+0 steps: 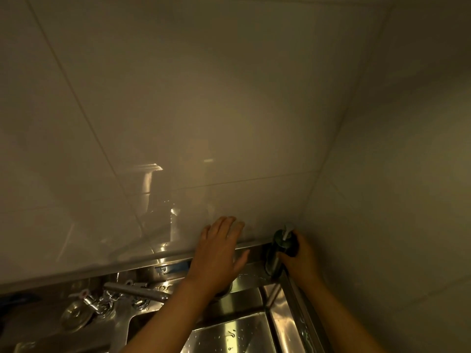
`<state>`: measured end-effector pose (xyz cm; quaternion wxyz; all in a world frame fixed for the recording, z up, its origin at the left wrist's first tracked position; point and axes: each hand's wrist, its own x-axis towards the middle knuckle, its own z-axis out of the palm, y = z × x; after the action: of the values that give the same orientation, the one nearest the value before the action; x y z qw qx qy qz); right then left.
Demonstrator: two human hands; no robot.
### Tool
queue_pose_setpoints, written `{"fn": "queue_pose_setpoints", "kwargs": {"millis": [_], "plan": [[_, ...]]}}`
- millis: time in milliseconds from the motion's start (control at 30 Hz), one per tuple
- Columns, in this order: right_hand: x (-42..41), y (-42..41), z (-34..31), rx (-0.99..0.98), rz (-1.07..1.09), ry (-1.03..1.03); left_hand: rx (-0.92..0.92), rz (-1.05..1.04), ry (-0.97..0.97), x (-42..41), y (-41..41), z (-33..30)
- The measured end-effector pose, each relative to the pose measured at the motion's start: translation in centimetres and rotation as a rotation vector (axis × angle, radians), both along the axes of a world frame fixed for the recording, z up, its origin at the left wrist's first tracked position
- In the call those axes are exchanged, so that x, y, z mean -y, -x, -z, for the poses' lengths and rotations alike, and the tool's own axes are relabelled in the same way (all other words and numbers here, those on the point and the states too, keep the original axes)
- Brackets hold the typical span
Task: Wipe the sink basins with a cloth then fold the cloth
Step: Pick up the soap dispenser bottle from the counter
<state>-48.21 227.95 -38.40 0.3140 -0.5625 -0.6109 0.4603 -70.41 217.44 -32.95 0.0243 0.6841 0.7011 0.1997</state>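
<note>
Head view: right hand point(299, 253) grips a dark pump bottle point(284, 242) beside the wet steel sink basin point(244, 329); left hand point(219, 253) spread flat; no cloth visible, wiping seemingly unstarted.

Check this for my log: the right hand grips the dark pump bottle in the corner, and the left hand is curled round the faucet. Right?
Not quite. The right hand does grip the dark pump bottle in the corner, but the left hand is open, fingers spread toward the tiled wall, away from the faucet. The head view shows it.
</note>
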Motion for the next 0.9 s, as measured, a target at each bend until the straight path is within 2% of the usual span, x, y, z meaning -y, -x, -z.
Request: {"fn": "queue_pose_setpoints", "kwargs": {"millis": [333, 400, 567, 900], "plan": [[2.4, -0.6, -2.0, -0.034, -0.001, -0.052, 0.088, 0.031, 0.03, 2.3, -1.3, 0.2], [3.0, -0.5, -3.7, -0.025, -0.025, -0.085, 0.141, 0.025, 0.042, 3.0, -1.6, 0.1], [5.1, 0.5, -9.8, -0.039, -0.072, -0.177, 0.417, -0.024, 0.057, 4.8, -1.5, -1.6], [13.2, 4.0, -20.9, -0.124, -0.183, -0.345, 0.556, -0.038, -0.008, 11.5, -0.2, -7.7]]}}
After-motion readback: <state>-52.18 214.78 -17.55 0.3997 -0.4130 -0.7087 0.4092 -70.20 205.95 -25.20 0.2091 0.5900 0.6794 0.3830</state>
